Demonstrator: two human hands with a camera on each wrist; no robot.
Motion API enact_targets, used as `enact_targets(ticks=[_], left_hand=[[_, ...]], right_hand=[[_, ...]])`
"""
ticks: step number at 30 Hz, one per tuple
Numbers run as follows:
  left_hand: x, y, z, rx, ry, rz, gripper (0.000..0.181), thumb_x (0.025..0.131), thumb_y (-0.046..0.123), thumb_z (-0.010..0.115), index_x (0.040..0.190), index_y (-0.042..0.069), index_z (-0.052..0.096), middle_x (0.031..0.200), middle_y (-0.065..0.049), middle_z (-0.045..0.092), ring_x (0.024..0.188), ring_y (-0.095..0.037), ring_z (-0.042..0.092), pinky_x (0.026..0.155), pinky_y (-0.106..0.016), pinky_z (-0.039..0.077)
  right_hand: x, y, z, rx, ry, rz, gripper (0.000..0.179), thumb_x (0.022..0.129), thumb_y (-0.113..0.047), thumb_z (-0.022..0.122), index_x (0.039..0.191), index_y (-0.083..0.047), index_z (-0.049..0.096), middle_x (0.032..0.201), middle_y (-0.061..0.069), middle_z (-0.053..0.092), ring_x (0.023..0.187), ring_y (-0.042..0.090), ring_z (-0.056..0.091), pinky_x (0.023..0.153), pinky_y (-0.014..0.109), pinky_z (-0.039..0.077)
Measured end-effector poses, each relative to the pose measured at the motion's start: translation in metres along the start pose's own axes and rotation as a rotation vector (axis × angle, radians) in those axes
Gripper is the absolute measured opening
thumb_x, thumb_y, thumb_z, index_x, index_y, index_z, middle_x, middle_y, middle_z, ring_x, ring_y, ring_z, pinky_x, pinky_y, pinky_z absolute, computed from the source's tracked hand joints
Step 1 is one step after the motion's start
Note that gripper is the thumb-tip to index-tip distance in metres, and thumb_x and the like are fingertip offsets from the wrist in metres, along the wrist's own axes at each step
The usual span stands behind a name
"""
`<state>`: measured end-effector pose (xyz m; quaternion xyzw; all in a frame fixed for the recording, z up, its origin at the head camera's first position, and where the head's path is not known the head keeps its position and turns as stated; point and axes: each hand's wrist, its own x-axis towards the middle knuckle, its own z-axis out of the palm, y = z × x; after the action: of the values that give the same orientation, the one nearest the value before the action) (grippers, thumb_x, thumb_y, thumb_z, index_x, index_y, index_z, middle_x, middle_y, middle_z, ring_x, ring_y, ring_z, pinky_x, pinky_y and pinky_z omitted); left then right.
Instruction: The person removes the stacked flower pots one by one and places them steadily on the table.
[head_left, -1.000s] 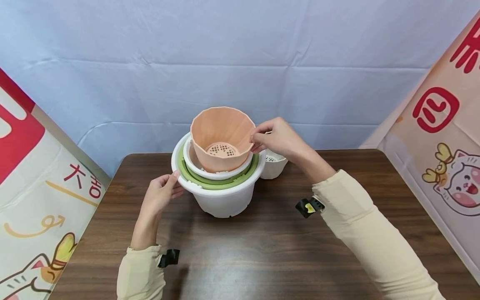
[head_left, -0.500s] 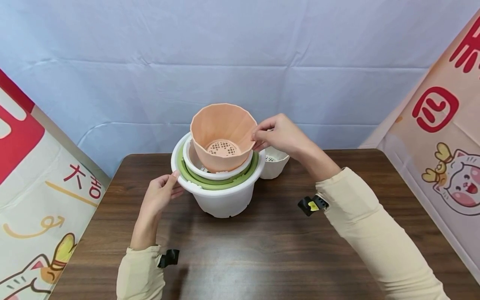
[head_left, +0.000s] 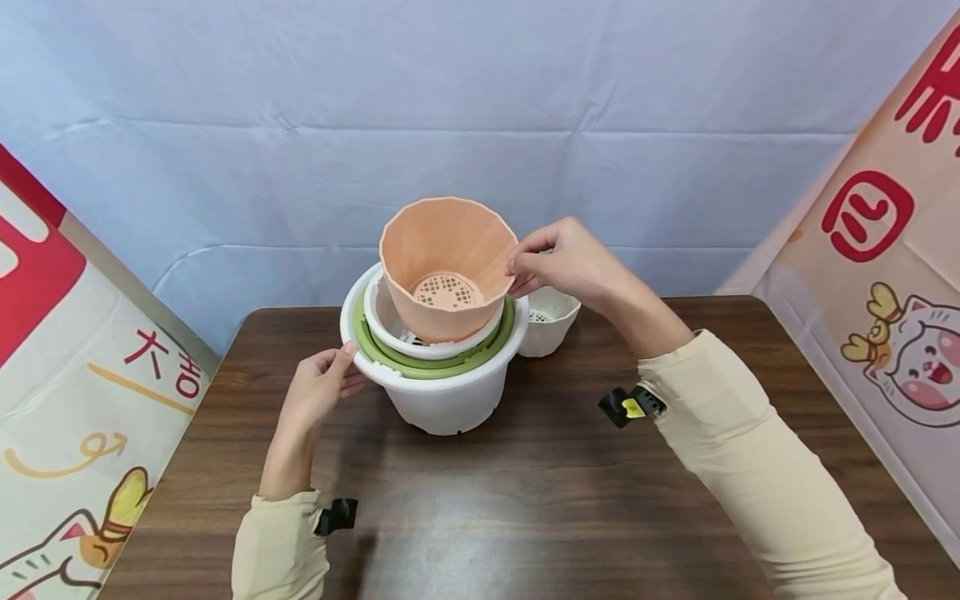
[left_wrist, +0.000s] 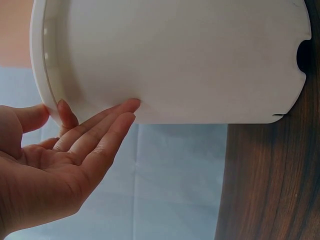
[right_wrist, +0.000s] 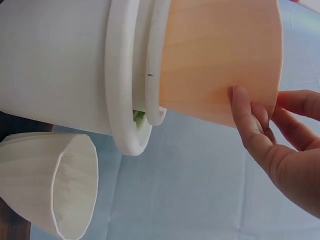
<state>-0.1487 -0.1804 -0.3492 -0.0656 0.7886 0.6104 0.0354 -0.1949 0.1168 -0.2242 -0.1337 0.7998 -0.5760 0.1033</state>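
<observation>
An orange flower pot [head_left: 450,250] with a grid of drain holes in its base stands partly inside a white pot [head_left: 386,321]. Around that one sits a green pot [head_left: 431,369], and all nest in a large white pot [head_left: 450,404] on the table. My right hand [head_left: 566,262] pinches the orange pot's right rim between thumb and fingers, seen also in the right wrist view [right_wrist: 280,135]. At the large pot's left rim, my left hand [head_left: 318,387] pinches the edge with thumb and index finger. Its other fingers [left_wrist: 107,140] extend along the wall below.
A small white pot [head_left: 551,321] with a perforated base stands just right of the stack, partly behind my right hand. The brown wooden table [head_left: 465,517] ends at a pale cloth backdrop [head_left: 450,125]. Printed cloths [head_left: 892,317] hang at both sides.
The orange pot has risen slightly out of the stack, with my right hand moving up and a little right along with it. My left hand stays at the large pot's rim.
</observation>
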Motion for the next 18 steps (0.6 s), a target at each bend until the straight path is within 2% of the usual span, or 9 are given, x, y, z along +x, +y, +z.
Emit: enact_targets(ticks=[18], left_hand=[[-0.0002, 0.0012, 0.0003, 0.002, -0.006, -0.001, 0.05, 0.097, 0.034, 0.043, 0.114, -0.013, 0.05, 0.095, -0.015, 0.061, 0.08, -0.007, 0.061, 0.083, -0.031, 0.053]], right_hand=[[-0.0066, -0.0091, -0.0049, 0.001, 0.015, -0.024, 0.016, 0.085, 0.008, 0.052, 0.092, 0.019, 0.061, 0.083, 0.02, 0.063, 0.069, 0.025, 0.066, 0.071, 0.035, 0.056]])
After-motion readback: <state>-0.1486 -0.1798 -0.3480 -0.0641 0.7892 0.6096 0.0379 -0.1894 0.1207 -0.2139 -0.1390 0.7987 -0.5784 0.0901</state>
